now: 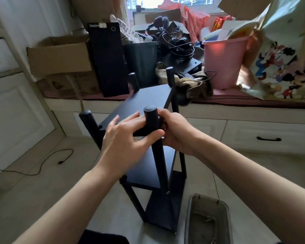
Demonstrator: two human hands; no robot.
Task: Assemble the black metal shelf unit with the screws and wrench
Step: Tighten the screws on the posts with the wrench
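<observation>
The black metal shelf unit point(153, 95) stands on the tiled floor in the middle of the view, with three black boards between four round posts. My left hand point(125, 138) lies on the near corner of the top board, fingers straight on top and thumb under the edge. My right hand point(174, 131) is curled against the near right post point(151, 117) at that same corner; what its fingers pinch is hidden behind the post. A small silver screw head point(168, 192) shows lower on this post. No wrench is plainly visible.
A grey plastic tray point(192, 217) with small metal parts sits on the floor at the lower right. A cluttered bench behind holds a cardboard box point(60, 57), a black panel point(107, 59), a pink bucket point(224, 62) and tangled cables. A black cord point(42, 164) lies on the floor at left.
</observation>
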